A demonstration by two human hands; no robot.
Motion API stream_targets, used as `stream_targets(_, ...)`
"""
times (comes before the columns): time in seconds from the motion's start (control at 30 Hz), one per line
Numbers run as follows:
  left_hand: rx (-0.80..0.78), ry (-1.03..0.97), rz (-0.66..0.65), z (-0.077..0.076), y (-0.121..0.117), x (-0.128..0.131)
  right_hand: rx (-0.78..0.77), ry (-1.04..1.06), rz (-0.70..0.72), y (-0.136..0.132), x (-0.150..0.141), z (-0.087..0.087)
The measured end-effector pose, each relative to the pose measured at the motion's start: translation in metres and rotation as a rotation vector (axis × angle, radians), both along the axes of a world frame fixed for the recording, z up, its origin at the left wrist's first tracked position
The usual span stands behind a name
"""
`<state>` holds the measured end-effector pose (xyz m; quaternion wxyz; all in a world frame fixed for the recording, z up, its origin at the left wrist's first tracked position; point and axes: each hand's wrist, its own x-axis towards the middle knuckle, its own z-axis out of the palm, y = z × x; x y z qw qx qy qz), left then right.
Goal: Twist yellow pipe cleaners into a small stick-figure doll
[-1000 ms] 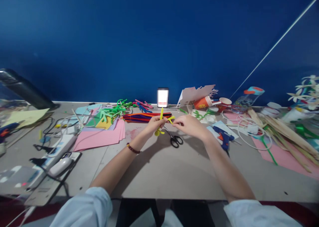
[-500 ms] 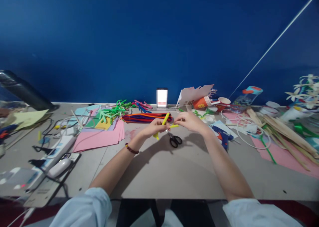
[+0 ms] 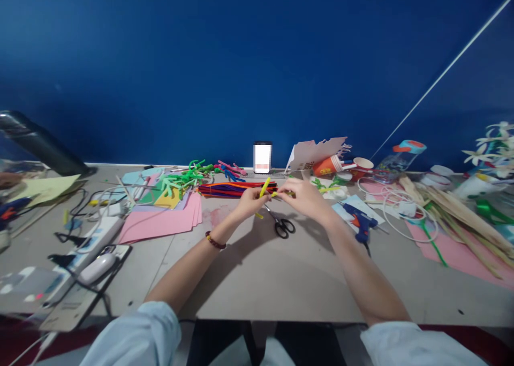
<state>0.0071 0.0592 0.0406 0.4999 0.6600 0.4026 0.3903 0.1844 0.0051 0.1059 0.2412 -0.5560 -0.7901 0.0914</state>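
Observation:
Above the middle of the table, my left hand [image 3: 247, 204] is closed on a fuzzy yellow pipe cleaner [image 3: 265, 186], whose ends stick out above and below the fingers. My right hand [image 3: 303, 196] pinches a yellow piece close to the left fingertips, and a yellow end shows beyond its far side. How the yellow parts join is hidden by the fingers. Black-handled scissors [image 3: 284, 227] lie on the table just below both hands. Behind the left hand rests a bundle of red, orange and purple pipe cleaners [image 3: 225, 189].
A phone [image 3: 262, 157] stands against the blue wall. Pink paper [image 3: 160, 224], green pipe cleaners [image 3: 193, 170] and a power strip [image 3: 94, 237] are on the left. On the right lie a blue glue gun [image 3: 363, 221], paper cups [image 3: 327, 165] and coiled white cable [image 3: 385, 205].
My right hand has moved left, closing the gap to my left hand, and now grips the yellow piece nearer the left fingers. The yellow piece's free end now shows right of that hand.

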Motion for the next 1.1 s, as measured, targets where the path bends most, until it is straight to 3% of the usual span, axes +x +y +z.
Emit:
stream_targets(0.23, -0.102, -0.264, 0.094, 0.001, 0.003, -0.003, 0.048, -0.022, 0.058, 0.005, -0.002, -0.009)
stream_targets(0.47, -0.218, -0.45, -0.106, 0.001, 0.005, -0.004, -0.027, 0.039, 0.051, 0.009, 0.002, -0.007)
stream_targets(0.63, -0.225, -0.404, -0.238, 0.005, 0.002, -0.006, -0.051, 0.078, 0.039, 0.012, 0.013, -0.004)
stream_targets(0.87, -0.175, -0.322, -0.294, 0.014, -0.006, -0.006, 0.029, 0.076, 0.01, 0.016, 0.019, -0.005)
stream_targets(1.1, -0.059, -0.013, -0.446, 0.023, -0.014, -0.008, 0.008, 0.092, -0.054, 0.014, 0.016, -0.006)
